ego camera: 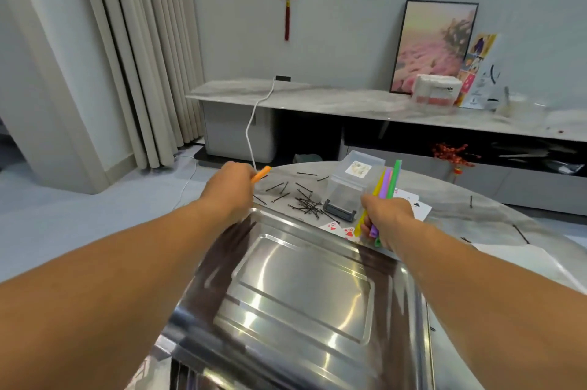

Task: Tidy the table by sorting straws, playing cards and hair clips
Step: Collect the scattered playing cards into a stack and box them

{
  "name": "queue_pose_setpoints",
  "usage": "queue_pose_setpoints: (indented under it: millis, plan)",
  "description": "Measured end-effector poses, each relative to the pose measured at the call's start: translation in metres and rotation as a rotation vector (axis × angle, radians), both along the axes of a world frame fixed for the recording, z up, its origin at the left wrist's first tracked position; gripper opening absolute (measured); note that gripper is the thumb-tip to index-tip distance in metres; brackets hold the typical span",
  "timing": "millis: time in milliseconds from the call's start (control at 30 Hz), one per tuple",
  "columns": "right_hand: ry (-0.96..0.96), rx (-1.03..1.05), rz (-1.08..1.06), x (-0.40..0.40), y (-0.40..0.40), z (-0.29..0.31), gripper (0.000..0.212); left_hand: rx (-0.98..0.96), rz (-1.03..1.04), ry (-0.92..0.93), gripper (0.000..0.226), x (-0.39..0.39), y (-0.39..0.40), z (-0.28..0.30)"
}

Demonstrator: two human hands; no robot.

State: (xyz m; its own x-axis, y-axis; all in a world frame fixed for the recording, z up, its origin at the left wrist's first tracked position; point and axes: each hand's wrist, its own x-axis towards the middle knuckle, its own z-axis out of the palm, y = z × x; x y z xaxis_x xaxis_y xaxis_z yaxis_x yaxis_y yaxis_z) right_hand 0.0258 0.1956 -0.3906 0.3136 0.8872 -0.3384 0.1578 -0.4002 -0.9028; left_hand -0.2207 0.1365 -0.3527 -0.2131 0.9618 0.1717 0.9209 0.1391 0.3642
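Left hand (230, 186) gripping one orange straw (261, 174), right hand (386, 215) clutching three straws (388, 181), yellow, purple, green

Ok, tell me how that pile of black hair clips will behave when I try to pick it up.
The pile of hair clips looks tangled, so several would probably lift together and some drop off. Each clip is thin and lies flat on the smooth table, so pinching one may be fiddly; it will likely slide. They look light.
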Motion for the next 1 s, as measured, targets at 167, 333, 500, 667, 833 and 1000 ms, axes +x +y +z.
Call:
queue_pose_setpoints:
  millis: [167,333,500,667,833,1000]
  plan:
    - [0.019,0.046,-0.009,0.002,-0.008,0.008,0.022,0.021,-0.059,-0.002,0.018,0.046,0.003,0.014]
    - [0.039,0.163,0.015,0.005,-0.023,0.021,0.026,0.04,-0.082,-0.462,0.014,0.085,0.012,0.03]
    - [0.143,0.278,0.191,0.002,-0.038,0.032,0.018,-0.029,0.087,-1.273,0.011,0.13,0.026,0.037]
    - [0.098,0.374,0.441,0.011,-0.047,0.032,0.011,-0.109,0.128,-1.424,0.02,0.157,0.049,0.022]
    - [-0.055,0.462,0.414,0.039,-0.036,0.028,0.022,0.048,-0.025,-1.068,0.022,0.183,0.061,0.017]
    - [-0.015,0.494,0.244,0.068,-0.018,0.019,0.004,0.158,-0.071,-0.426,0.08,0.182,0.074,0.007]
